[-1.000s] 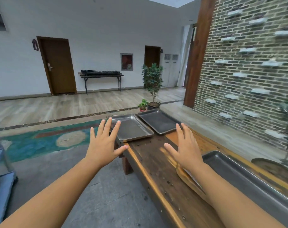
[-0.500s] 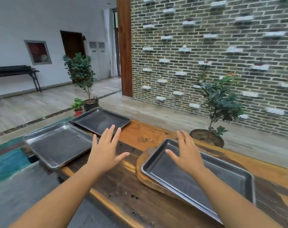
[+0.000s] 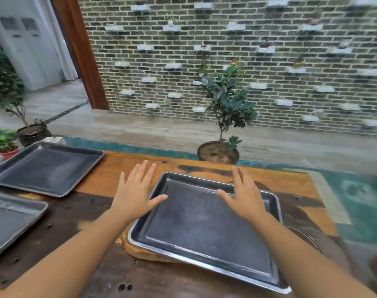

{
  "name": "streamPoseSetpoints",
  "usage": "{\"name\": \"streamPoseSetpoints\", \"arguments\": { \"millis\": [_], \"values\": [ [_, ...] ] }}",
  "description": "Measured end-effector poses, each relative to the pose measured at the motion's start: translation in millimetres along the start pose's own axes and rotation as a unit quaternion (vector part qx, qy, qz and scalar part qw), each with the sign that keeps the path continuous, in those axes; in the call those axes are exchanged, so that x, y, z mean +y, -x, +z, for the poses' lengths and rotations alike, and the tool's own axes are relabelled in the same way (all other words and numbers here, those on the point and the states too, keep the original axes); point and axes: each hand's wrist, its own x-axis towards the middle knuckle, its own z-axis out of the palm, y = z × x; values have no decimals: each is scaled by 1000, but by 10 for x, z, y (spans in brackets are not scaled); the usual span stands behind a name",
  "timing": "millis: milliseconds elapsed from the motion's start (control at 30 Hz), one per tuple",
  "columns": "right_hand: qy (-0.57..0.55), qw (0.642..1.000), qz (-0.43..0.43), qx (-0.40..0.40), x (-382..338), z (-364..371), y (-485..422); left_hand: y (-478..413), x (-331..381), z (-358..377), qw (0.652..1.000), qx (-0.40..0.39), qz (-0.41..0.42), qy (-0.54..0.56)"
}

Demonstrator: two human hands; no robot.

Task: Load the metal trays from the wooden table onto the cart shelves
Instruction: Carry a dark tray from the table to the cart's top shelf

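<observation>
Your left hand (image 3: 136, 194) and right hand (image 3: 245, 198) reach out over the wooden table (image 3: 290, 181), fingers straight and spread, neither holding anything. The left hand is above bare wood just beside the left rim of the nearest metal tray (image 3: 204, 229), with its thumb stretching across that rim. The right hand is over the tray's far right portion, fingertips near the far rim. Whether either palm touches a surface cannot be told from the head view. The tray, dark inside with a bright rim, lies directly in front of you on a rounded wooden board (image 3: 138, 253), whose edge shows under its near left corner. Two more trays lie to your left on the same table: a dark tray (image 3: 45, 168) toward the far side and, just beside it and nearer you, a silvery tray (image 3: 9, 220) cut off by the frame. Beyond the table, a potted shrub (image 3: 226, 104) stands on the floor before a brick wall (image 3: 269, 29) studded with small pale ledges. At far left stand a dark pot (image 3: 34, 134) and a small red pot (image 3: 8, 152) of greenery.
</observation>
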Motion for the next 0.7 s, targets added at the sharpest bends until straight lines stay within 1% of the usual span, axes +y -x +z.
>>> {"name": "streamPoseSetpoints", "arguments": {
  "millis": [133,233,400,500,600,700],
  "values": [
    [18,999,44,-25,309,142,27,-288,99,343,999,-31,21,26],
    [8,994,94,-51,475,306,83,-452,140,654,996,-62,27,50],
    [-11,980,175,-90,668,645,235,-549,162,1205,984,-120,25,132],
    [-13,966,221,-135,749,859,315,-511,180,1541,972,-181,34,148],
    [-22,947,256,-194,769,1041,394,-455,220,1829,950,-280,51,132],
    [-45,929,288,-228,788,1184,500,-415,265,2030,934,-332,53,120]
  ]
}}
